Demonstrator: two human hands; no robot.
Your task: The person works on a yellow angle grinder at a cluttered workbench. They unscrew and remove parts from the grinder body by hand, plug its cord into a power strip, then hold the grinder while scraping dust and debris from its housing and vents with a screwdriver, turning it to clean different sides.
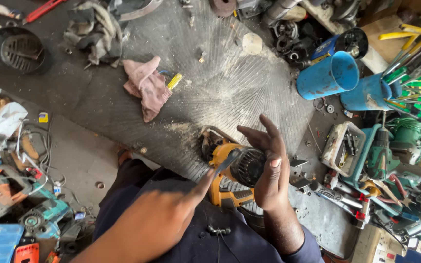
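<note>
A yellow power tool (222, 195) with a round black ribbed motor housing (246, 166) lies on my lap, over the edge of a grey metal sheet (220, 83). My right hand (270, 168) cups the black housing from the right, its palm against it and its fingers stretched upward. Blurred by motion, my left hand (159, 219) reaches in from the lower left. It pinches a thin grey tool (225, 162) whose tip touches the housing. My dark blue clothing fills the lower middle.
A pink rag (146, 86) lies on the sheet. Two blue tubs (328, 75) with green and yellow hand tools stand at the right, beside a green drill (380, 153) and a white tray of bits (343, 148). Orange and teal tools (6, 192) crowd the left.
</note>
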